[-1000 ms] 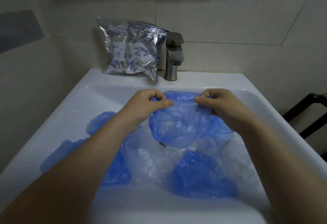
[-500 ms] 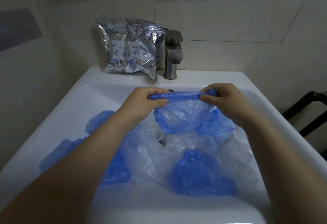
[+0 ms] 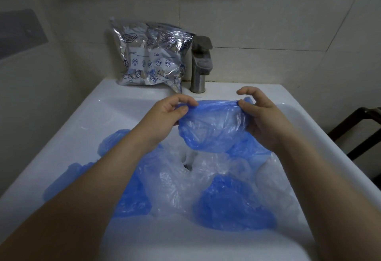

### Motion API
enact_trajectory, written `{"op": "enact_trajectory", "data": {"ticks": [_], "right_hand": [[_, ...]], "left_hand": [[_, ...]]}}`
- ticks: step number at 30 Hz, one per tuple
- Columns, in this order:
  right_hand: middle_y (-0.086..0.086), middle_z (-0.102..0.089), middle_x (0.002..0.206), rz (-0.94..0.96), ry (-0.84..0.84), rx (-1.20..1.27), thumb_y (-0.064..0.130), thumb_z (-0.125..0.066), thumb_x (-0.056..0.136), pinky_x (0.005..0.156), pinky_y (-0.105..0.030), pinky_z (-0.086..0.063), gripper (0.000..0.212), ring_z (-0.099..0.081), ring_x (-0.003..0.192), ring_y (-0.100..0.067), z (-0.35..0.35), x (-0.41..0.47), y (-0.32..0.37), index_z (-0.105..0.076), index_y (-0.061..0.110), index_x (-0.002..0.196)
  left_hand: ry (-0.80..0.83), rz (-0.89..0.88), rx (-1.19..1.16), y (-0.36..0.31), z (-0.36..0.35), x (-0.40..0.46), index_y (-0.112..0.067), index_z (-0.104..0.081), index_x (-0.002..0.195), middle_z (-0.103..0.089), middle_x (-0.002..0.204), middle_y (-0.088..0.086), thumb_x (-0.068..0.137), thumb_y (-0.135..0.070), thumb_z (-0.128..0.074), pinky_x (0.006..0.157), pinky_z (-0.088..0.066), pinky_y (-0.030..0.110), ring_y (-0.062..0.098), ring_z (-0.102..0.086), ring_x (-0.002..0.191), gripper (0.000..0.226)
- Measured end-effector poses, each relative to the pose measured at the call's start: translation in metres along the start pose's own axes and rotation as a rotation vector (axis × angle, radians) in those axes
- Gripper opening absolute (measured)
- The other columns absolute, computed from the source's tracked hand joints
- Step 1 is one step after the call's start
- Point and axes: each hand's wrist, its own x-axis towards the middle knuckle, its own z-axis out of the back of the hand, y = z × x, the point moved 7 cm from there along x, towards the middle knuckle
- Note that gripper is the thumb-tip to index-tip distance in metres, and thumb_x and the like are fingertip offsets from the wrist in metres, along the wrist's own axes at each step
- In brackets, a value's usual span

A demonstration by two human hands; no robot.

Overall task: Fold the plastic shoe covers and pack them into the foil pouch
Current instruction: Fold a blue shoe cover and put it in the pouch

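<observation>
A blue plastic shoe cover [image 3: 214, 127] hangs stretched between my hands above the sink. My left hand [image 3: 165, 116] pinches its left end and my right hand [image 3: 261, 114] pinches its right end, with the index finger lifted. Below it, more blue shoe covers [image 3: 233, 205] lie crumpled in the basin among clear plastic wrap [image 3: 175, 186]. The silver foil pouch [image 3: 150, 59], printed with food icons, leans against the wall tiles at the back left of the sink.
The white sink [image 3: 115, 104] fills the view, with a steel tap [image 3: 201, 65] at the back beside the pouch. Another blue cover [image 3: 113, 143] lies at the basin's left. A dark wooden frame [image 3: 362, 129] stands off to the right.
My hands have pulled apart and lifted a little, stretching the shoe cover's rim wider. The cover now hangs as an open pocket rather than bunched.
</observation>
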Motion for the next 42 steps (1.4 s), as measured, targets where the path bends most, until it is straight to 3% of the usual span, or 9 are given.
{"op": "enact_trajectory", "data": {"ticks": [4,8,12,17,21,26,34,38,42], "right_hand": [[-0.008,-0.053,0.072,0.039,-0.049,-0.271,-0.004,-0.034,0.093,0.050,-0.018,-0.036,0.037,-0.045,0.055,-0.010,-0.005,-0.001,0.002,-0.059,0.014,0.073],[-0.009,-0.057,0.077,0.005,-0.082,-0.393,0.013,-0.054,0.091,0.062,-0.030,-0.043,0.014,-0.050,0.066,-0.021,-0.009,-0.003,-0.002,-0.064,0.004,0.087],[-0.006,-0.065,0.093,0.003,0.024,-0.597,0.010,-0.069,0.081,0.076,-0.029,-0.055,0.021,-0.063,0.079,-0.018,-0.014,-0.004,-0.003,-0.063,0.012,0.101],[0.001,-0.065,0.085,0.123,0.010,-0.846,0.008,-0.063,0.085,0.075,-0.024,-0.048,0.012,-0.059,0.075,-0.011,-0.007,-0.003,0.011,-0.067,0.016,0.093],[-0.005,-0.065,0.085,0.209,0.035,-0.940,0.014,-0.062,0.087,0.070,-0.030,-0.046,0.010,-0.057,0.077,-0.019,-0.009,-0.002,0.016,-0.065,0.022,0.082],[-0.005,-0.066,0.084,0.072,0.102,-0.651,0.016,-0.063,0.087,0.079,-0.034,-0.051,0.014,-0.060,0.080,-0.019,-0.002,-0.001,0.006,-0.068,0.024,0.077],[0.001,-0.057,0.066,-0.070,0.095,0.045,0.007,-0.046,0.094,0.050,-0.017,-0.048,0.019,-0.052,0.053,-0.007,0.001,0.000,0.000,-0.057,0.019,0.083],[0.004,-0.057,0.065,-0.032,0.136,-0.005,0.007,-0.037,0.098,0.049,-0.016,-0.044,0.028,-0.049,0.055,-0.007,-0.009,-0.001,-0.001,-0.057,0.016,0.080],[-0.007,-0.054,0.077,-0.068,0.131,-0.279,0.016,-0.047,0.096,0.064,-0.024,-0.048,0.019,-0.049,0.068,-0.014,-0.014,-0.004,-0.009,-0.059,0.013,0.082]], "left_hand": [[-0.018,0.060,-0.028,0.005,-0.003,-0.001,-0.015,-0.065,0.070,-0.067,0.065,-0.014,0.090,0.010,-0.037,0.057,-0.043,0.010,-0.001,-0.056,0.061,0.042],[-0.126,0.147,-0.065,0.016,-0.005,-0.001,-0.018,-0.062,0.057,-0.058,0.057,-0.008,0.081,-0.012,-0.062,0.053,-0.039,0.014,0.004,-0.051,0.054,0.025],[-0.189,0.142,-0.013,0.024,-0.002,0.000,-0.017,-0.050,0.065,-0.049,0.057,-0.007,0.079,-0.005,-0.069,0.053,-0.040,0.015,0.005,-0.047,0.053,0.027],[-0.069,0.125,-0.119,0.021,-0.005,0.002,-0.018,-0.062,0.085,-0.068,0.074,-0.011,0.081,0.009,-0.061,0.063,-0.053,0.017,0.005,-0.065,0.067,0.028],[-0.054,0.128,0.104,0.021,-0.004,0.000,-0.027,-0.064,0.086,-0.066,0.087,-0.005,0.084,-0.003,-0.064,0.071,-0.051,0.021,0.008,-0.063,0.074,0.024],[-0.127,-0.021,0.436,0.008,0.009,0.003,-0.023,-0.064,0.085,-0.061,0.093,0.003,0.085,-0.011,-0.064,0.069,-0.042,0.016,0.013,-0.055,0.079,0.012],[-0.063,0.000,-0.018,0.001,0.005,-0.001,-0.029,-0.067,0.084,-0.065,0.075,-0.004,0.093,-0.008,-0.051,0.066,-0.039,0.027,0.008,-0.056,0.069,0.028],[-0.043,0.016,-0.141,-0.005,-0.004,-0.003,-0.026,-0.074,0.059,-0.069,0.068,-0.012,0.089,0.006,-0.041,0.066,-0.046,0.014,0.000,-0.061,0.067,0.055],[-0.120,0.159,-0.005,0.008,0.001,-0.002,-0.020,-0.064,0.049,-0.061,0.064,-0.005,0.072,-0.023,-0.055,0.066,-0.036,0.029,0.017,-0.051,0.071,0.025]]}}
